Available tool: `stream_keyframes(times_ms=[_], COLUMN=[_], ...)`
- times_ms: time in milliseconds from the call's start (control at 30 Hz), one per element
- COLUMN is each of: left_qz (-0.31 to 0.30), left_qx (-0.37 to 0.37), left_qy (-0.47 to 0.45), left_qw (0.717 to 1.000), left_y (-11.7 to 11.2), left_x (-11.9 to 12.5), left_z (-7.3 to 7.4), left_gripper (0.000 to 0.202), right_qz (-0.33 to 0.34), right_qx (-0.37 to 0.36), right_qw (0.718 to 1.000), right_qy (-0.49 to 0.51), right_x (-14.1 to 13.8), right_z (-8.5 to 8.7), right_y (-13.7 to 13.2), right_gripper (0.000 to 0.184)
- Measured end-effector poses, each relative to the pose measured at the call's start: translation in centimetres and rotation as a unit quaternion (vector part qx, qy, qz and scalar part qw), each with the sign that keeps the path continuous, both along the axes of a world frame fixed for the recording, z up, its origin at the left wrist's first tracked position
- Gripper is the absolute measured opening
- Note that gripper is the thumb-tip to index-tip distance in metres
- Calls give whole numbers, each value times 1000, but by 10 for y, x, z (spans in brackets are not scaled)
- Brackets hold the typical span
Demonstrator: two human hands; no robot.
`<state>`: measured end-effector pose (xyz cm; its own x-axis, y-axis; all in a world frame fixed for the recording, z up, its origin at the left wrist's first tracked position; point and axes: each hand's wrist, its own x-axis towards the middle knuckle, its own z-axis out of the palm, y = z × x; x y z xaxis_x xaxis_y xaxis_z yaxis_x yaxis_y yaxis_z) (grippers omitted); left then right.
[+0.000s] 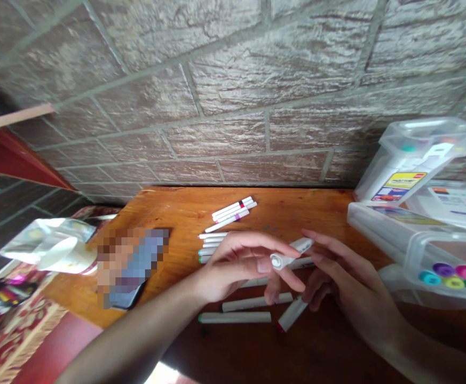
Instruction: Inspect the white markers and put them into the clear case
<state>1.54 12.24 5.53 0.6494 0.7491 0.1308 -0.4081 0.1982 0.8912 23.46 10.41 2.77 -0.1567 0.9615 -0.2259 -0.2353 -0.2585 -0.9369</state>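
My left hand (236, 266) pinches a white marker (284, 260) between thumb and index finger, its round end facing me. My right hand (348, 288) curls in from the right, index finger and thumb around the marker's far end; how firmly they press cannot be seen. Under the hands lies a red-ended marker (292, 314), its upper end partly hidden by my right fingers. Left of it, a dark-ended marker (257, 302) and a green-ended marker (235, 318) lie on the wooden table (176, 213). Several white markers (213, 240) are lined up behind my left hand.
Farther back lies a group of markers (233, 209). Clear plastic cases (380, 229) stand at right, one holding colourful markers (452, 277). A blurred-out phone (131, 296) and a white paper cup (66, 256) are at left. A brick wall (233, 106) rises behind the table.
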Motion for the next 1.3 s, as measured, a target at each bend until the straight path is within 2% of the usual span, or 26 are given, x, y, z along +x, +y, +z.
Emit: stream_keyframes(times_ms=[267, 500, 700, 800, 1000, 1133, 1300], left_qz=[27, 75, 44, 52, 83, 73, 60], left_qx=[15, 35, 28, 25, 36, 54, 41], left_qy=[25, 30, -4, -13, -33, -44, -52], left_qw=[999, 996, 999, 998, 995, 995, 996], left_y=[1, 4, 3, 3, 5, 6, 7], left_x=[-1, -2, -2, 0, 3, 3, 2], left_z=[-2, -5, -4, -3, -3, -4, -4], left_gripper=[32, 29, 25, 24, 22, 20, 22], right_qz=[-8, -17, -20, -21, -11, -8, -3], right_qx=[2, 3, 9, 13, 11, 15, 19], right_qw=[1000, 1000, 1000, 1000, 1000, 1000, 1000], right_qy=[-7, 6, 18, 17, 16, 22, 22], right_x=[0, -1, -2, -3, -3, -2, -2], right_z=[2, 2, 1, 1, 0, -2, -2], right_y=[-1, 0, -1, -1, 0, 0, -1], right_gripper=[60, 66, 57, 55, 63, 66, 67])
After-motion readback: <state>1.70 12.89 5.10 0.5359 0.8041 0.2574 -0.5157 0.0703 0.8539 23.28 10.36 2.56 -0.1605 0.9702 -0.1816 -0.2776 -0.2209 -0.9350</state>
